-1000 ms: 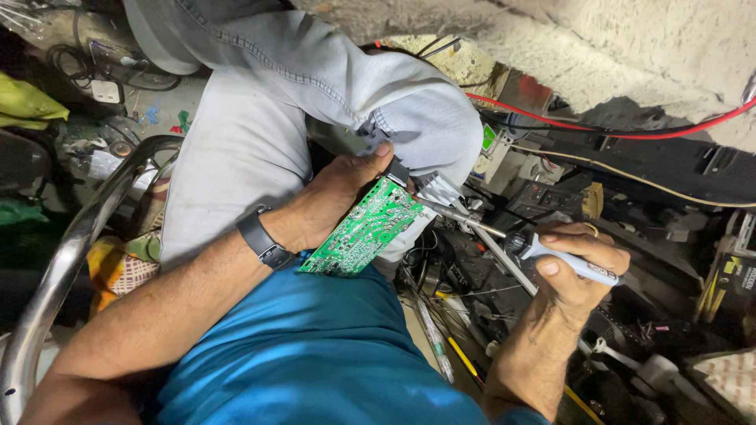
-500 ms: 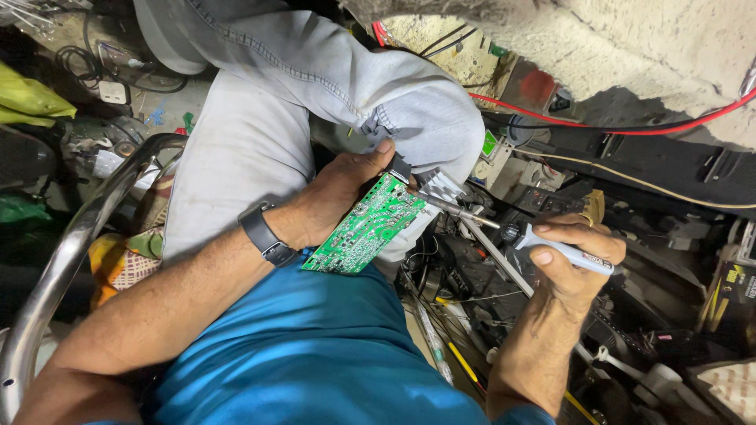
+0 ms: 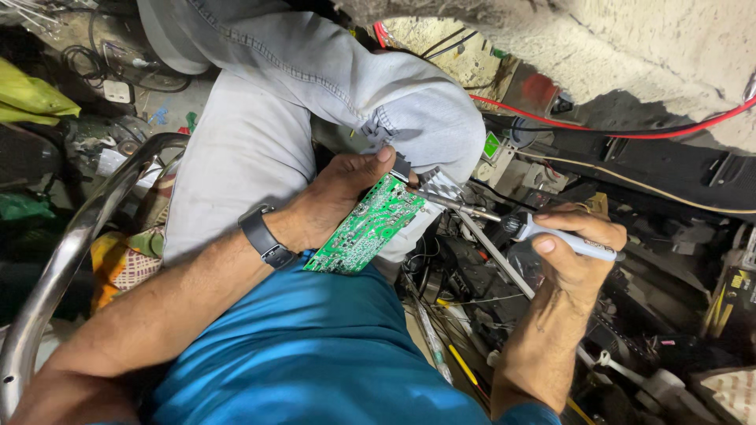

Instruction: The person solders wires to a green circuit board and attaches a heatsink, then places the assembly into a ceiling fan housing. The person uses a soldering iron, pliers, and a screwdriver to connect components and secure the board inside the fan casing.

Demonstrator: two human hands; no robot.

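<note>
My left hand (image 3: 335, 197) grips a green circuit board (image 3: 364, 226) by its upper edge, solder side facing up, resting against my bent knee in light jeans (image 3: 315, 102). A black watch (image 3: 265, 236) sits on that wrist. My right hand (image 3: 573, 256) holds a white-handled soldering iron (image 3: 543, 232); its metal tip (image 3: 441, 198) touches the board's top right corner beside a silver finned heat sink (image 3: 442, 183).
A curved metal chair tube (image 3: 71, 252) runs down the left. Red cable (image 3: 598, 126) and a black bar (image 3: 677, 169) lie under a rough concrete slab at top right. Tangled wires, tools and parts fill the floor at right and below my hands.
The soldering iron's tip has moved in closer to the board's corner. Both hands hold their grip and stay almost in place.
</note>
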